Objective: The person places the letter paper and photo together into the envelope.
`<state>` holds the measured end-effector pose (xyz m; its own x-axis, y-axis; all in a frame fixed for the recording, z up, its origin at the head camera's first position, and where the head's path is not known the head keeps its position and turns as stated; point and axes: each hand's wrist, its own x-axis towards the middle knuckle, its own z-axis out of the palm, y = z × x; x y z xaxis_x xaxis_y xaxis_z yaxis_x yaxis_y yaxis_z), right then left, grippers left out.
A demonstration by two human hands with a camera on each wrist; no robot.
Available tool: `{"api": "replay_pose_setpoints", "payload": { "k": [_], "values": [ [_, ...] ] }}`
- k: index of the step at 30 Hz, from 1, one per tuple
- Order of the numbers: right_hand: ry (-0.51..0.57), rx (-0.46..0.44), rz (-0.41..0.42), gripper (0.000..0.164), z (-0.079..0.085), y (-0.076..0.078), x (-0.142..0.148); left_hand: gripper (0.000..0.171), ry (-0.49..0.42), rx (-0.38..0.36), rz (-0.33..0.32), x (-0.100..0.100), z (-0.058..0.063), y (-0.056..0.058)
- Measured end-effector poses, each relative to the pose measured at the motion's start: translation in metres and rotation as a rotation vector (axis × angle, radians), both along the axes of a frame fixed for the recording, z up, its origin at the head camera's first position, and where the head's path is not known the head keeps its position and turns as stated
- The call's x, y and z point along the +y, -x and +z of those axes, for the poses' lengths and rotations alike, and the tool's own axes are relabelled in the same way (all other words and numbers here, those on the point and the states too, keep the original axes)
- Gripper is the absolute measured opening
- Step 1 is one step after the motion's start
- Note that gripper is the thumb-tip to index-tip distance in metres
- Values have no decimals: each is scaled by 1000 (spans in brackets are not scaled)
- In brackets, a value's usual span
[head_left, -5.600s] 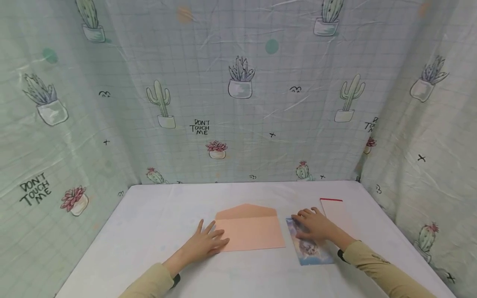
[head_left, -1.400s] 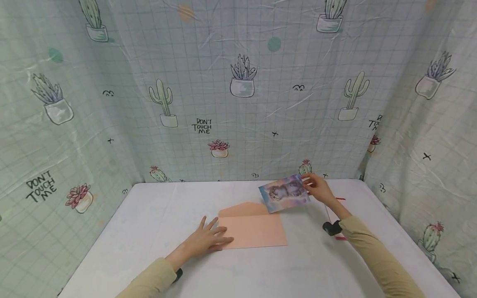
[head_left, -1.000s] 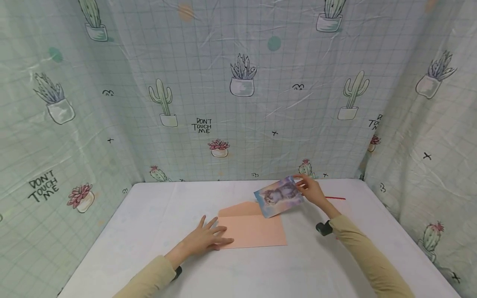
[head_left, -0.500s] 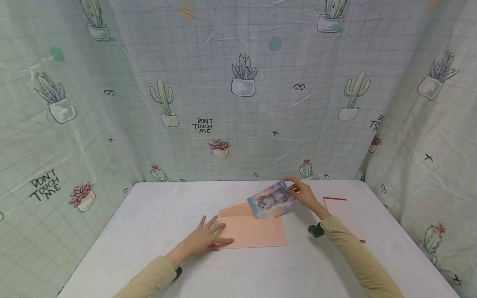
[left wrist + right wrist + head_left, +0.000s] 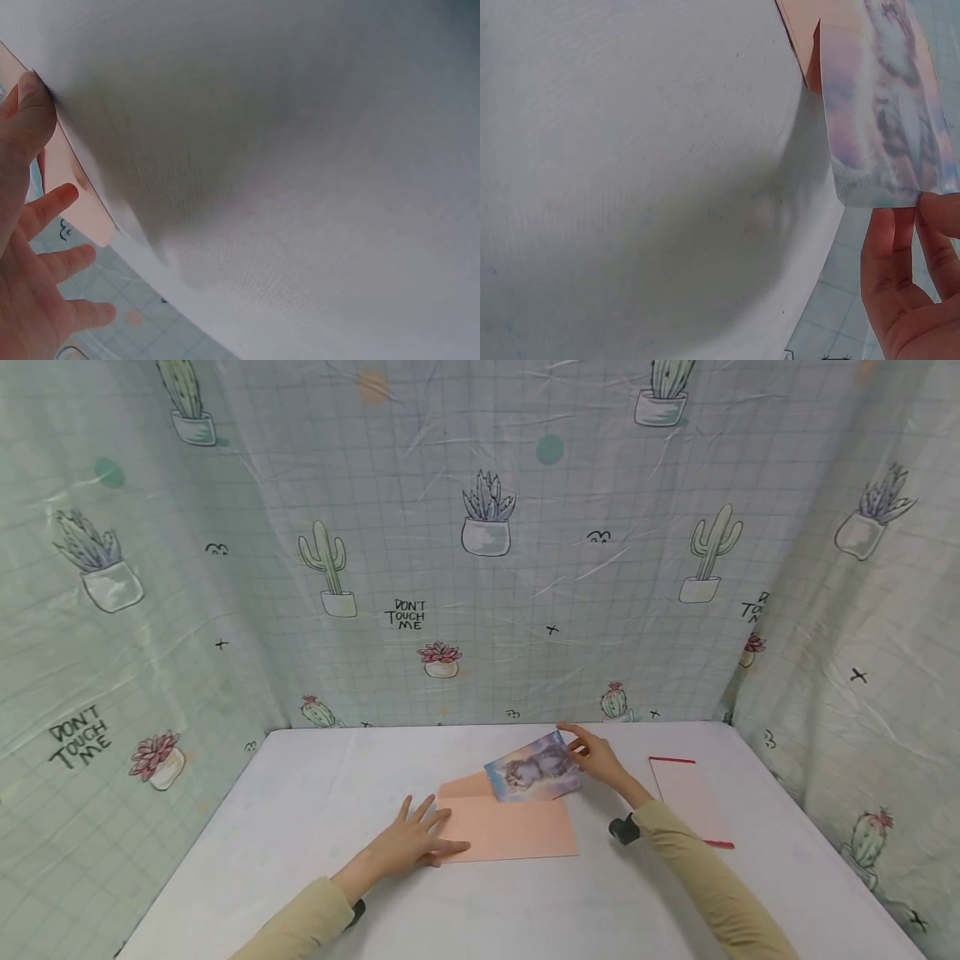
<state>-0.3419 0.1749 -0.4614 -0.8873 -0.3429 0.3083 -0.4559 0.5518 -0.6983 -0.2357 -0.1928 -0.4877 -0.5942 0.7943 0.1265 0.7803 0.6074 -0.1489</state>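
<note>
On the white table (image 5: 300, 827), the right hand (image 5: 596, 758) is pinching the cat card (image 5: 531, 769) at the envelope (image 5: 510, 827) mouth, not yet inserted, while the flat-fingered left hand (image 5: 412, 843) is pressing the envelope down

One envelope (image 5: 504, 827), one picture card (image 5: 533, 768), one red-edged sheet (image 5: 688, 799)

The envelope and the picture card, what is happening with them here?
A person sits at a white table. The left hand lies flat with straight fingers on the left end of the peach envelope, whose flap is open. The right hand pinches the cat picture card by its right edge and holds it tilted over the flap; its lower edge overlaps the mouth. A white sheet with red ends lies to the right.
</note>
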Motion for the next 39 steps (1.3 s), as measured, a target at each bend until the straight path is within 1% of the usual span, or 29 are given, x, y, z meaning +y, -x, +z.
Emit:
{"api": "replay_pose_setpoints", "payload": {
  "k": [3, 10, 13, 16, 17, 19, 22, 23, 24, 28, 31, 35, 39],
  "values": [
    [-10, -27, 9, 49, -2, 1, -3, 48, -9, 12, -12, 0, 1, 0],
    [9, -154, 50, 54, -10, 4, -9, 49, 2, -9, 0, 0, 1, 0],
    [13, -185, 71, 54, -11, 3, -12, 49, 0, -11, -3, 0, 0, 0],
    [18, -206, 73, 53, -12, 3, -16, 48, -3, -35, 4, 0, 0, -1],
    [25, -211, 76, 53, -8, -1, -18, 47, -3, -44, 8, 0, 1, -1],
    [27, -212, 74, 53, -9, -1, -20, 47, -3, -67, 19, 0, 1, -1],
    [34, -198, 85, 50, -10, -1, -22, 47, -3, -82, 26, 0, 1, -1],
    [39, -189, 95, 49, -10, -1, -22, 47, -3, -81, 25, 0, 1, -1],
    [34, -181, 96, 48, -15, 1, -21, 47, -3, -83, 26, -1, 1, -1],
    [35, -156, 113, 49, -16, -1, -25, 46, -7, -82, 22, -1, 2, -1],
    [25, -144, 109, 51, -16, -3, -28, 46, -24, -81, 7, 0, 2, -2],
    [16, -148, 104, 49, -16, -3, -31, 45, -48, -83, -13, 0, 3, -2],
    [23, -162, 105, 44, -17, -3, -33, 45, -43, -91, -7, 0, 3, -3]
  ]
}}
